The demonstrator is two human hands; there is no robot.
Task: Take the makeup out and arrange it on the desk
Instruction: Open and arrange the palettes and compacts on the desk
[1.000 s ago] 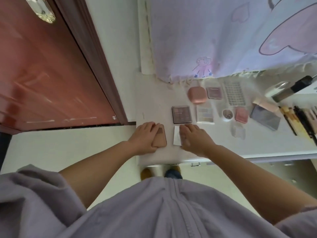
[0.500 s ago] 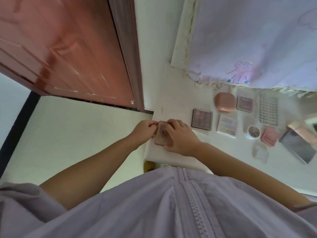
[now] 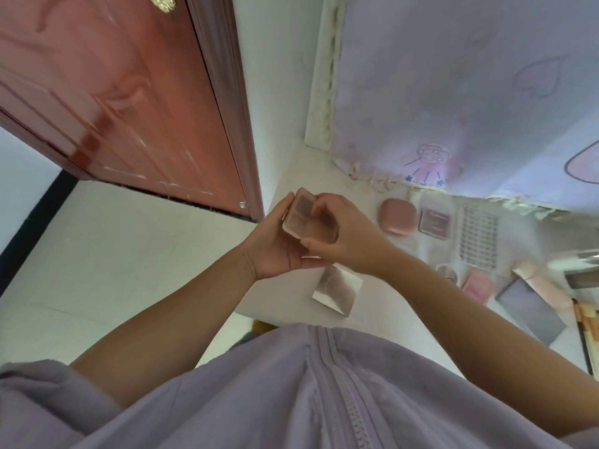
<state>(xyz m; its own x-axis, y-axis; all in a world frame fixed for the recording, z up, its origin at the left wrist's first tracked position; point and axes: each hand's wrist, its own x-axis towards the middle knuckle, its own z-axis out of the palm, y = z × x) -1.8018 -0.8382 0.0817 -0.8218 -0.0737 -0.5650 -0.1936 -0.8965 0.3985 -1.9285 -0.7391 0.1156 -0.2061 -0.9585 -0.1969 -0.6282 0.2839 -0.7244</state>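
Observation:
Both hands hold a small pink makeup palette [image 3: 299, 218] above the left end of the white desk [image 3: 382, 306]. My left hand [image 3: 275, 244] cups it from the left and below. My right hand [image 3: 340, 238] grips its right side, fingers curled over the top. Under my hands a shiny silver packet [image 3: 337, 291] lies on the desk. To the right sit a pink rounded compact [image 3: 398, 216], a square eyeshadow palette [image 3: 435, 220], a sheet of false lashes [image 3: 479, 240], a small pink case [image 3: 476, 286] and a grey flat case [image 3: 531, 311].
A red-brown door [image 3: 113, 92] stands to the left, beside the desk's left edge. A lilac curtain [image 3: 470, 92] with a cartoon print hangs behind the desk. Brushes [image 3: 588, 325] lie at the far right. My lilac zip jacket [image 3: 308, 393] fills the bottom.
The palette lay on the desk under my left hand; both hands have lifted it off the desk and hold it up. The silver packet is now uncovered.

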